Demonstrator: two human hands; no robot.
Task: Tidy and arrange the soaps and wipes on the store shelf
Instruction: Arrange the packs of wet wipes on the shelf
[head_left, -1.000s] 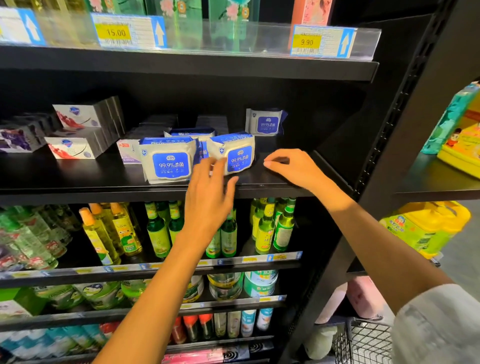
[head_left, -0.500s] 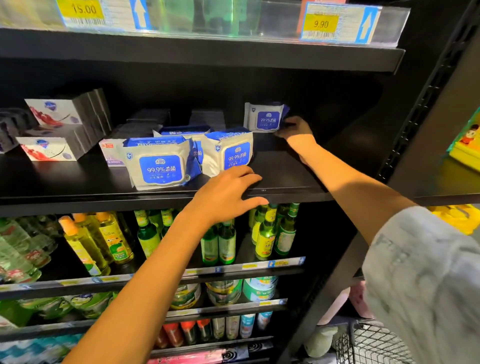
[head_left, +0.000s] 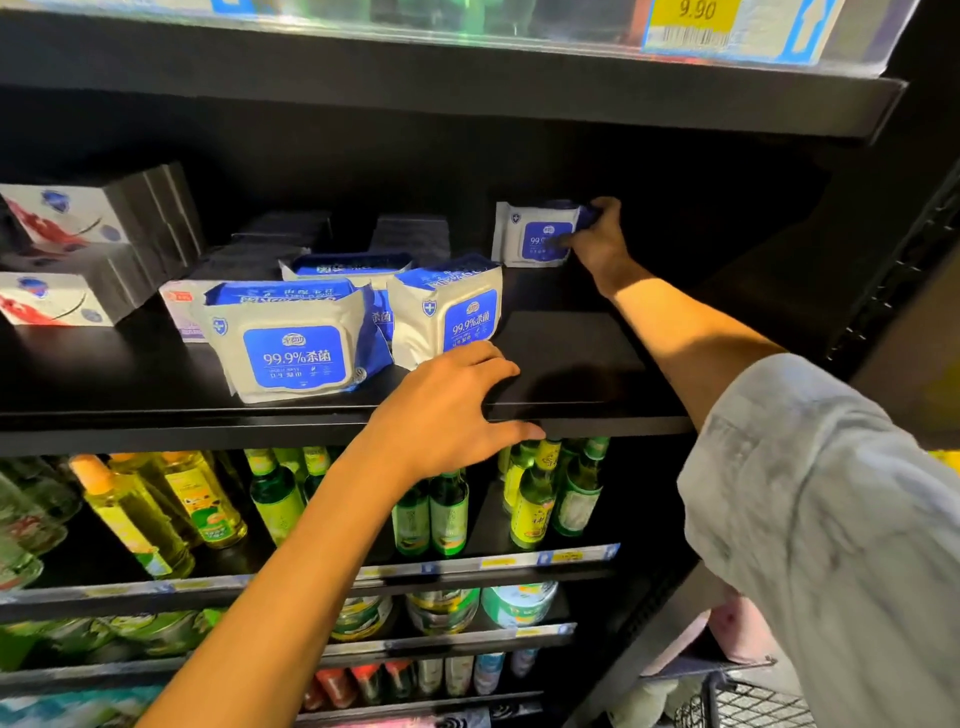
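The black shelf spans the whole view; its bare right section lies between my two arms. Below it, a lower tier carries green and yellow bottles standing upright in rows.

At the left of the shelf, the soap boxes sit stacked in two layers, white fronts facing outward, with dark box sides running toward the rear.

Two large wipes packs stand near the shelf front. The left front pack stands upright, blue label facing me. The right front pack stands just beside it, tilted slightly. A third pack lies behind and between them, partly hidden. A pale box sits just left of the left front pack, mostly covered by it.

My left hand rests on the front edge of the shelf, fingers straight and spread on top, thumb under the lip. The fingertips lie just in front of the right front pack; contact with it cannot be determined.

The small wipes pack stands upright at the rear right of the shelf, well apart from the front packs.

My right hand grips this small pack at its right edge, fingers curled over the top corner and thumb across its front.
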